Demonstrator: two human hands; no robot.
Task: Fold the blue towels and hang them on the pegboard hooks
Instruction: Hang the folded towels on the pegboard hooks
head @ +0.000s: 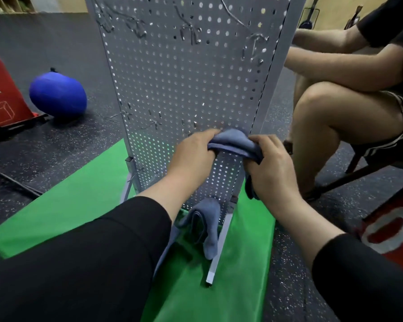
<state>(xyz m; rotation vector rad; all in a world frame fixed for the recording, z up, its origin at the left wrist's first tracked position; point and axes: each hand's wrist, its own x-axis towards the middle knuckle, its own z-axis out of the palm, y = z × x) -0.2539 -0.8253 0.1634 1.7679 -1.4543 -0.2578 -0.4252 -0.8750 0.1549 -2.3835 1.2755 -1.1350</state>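
Note:
A grey pegboard (184, 73) stands upright on a green mat (68, 205), with metal hooks in an upper row and a lower row (154, 119). A folded blue towel (233, 142) is held against the board at the lower row's right end. My left hand (193, 152) grips its left end and my right hand (270, 166) grips its right end; part of the towel hangs down under my right palm. The hook behind the towel is hidden. A second blue towel (205, 224) lies crumpled at the foot of the board.
A seated person's legs and arms (335, 108) are close on the right of the board. A blue ball (57, 92) and a red box (2, 94) sit at the left on the dark floor. Another red box (393, 228) is at the right.

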